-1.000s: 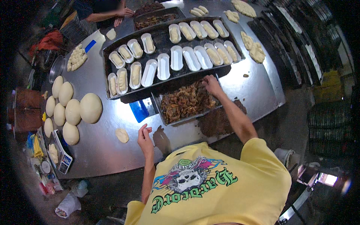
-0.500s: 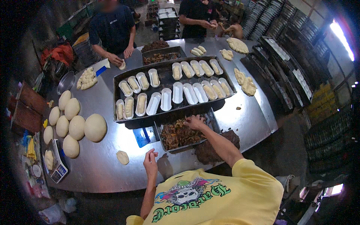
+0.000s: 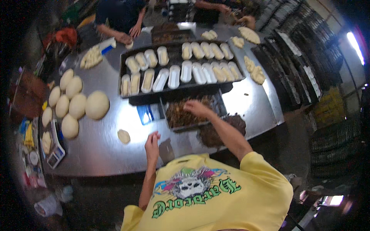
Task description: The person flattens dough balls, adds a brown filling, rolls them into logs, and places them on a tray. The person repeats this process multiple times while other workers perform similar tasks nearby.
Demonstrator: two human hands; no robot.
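Observation:
My right hand (image 3: 195, 108) reaches down into a metal pan (image 3: 220, 104) of chunky brown filling (image 3: 178, 117). Its fingers are bunched together on the filling, and their tips are partly hidden and blurred. Closer to me, my left hand (image 3: 152, 141) hovers over the table's near side, loosely curled with the thumb apart and nothing seen in it. A flat oval dough piece (image 3: 123, 136) lies to its left. Beyond the pan, a large black tray (image 3: 175, 85) holds rows of white paper cups (image 3: 174, 76), some with dough rolls inside and some without.
Big dough balls (image 3: 97, 104) crowd the left of the steel table (image 3: 96, 154), near a scale (image 3: 56, 154). A blue scraper (image 3: 145, 114) lies left of the pan; a dark brown mass (image 3: 221, 131) sits right of it. A co-worker's hand (image 3: 124, 38) handles dough across the table.
My right hand has shifted left within the filling. The left hand has kept near the same place, its fingers drawn closer together. The whole view has tilted, so the table sits higher.

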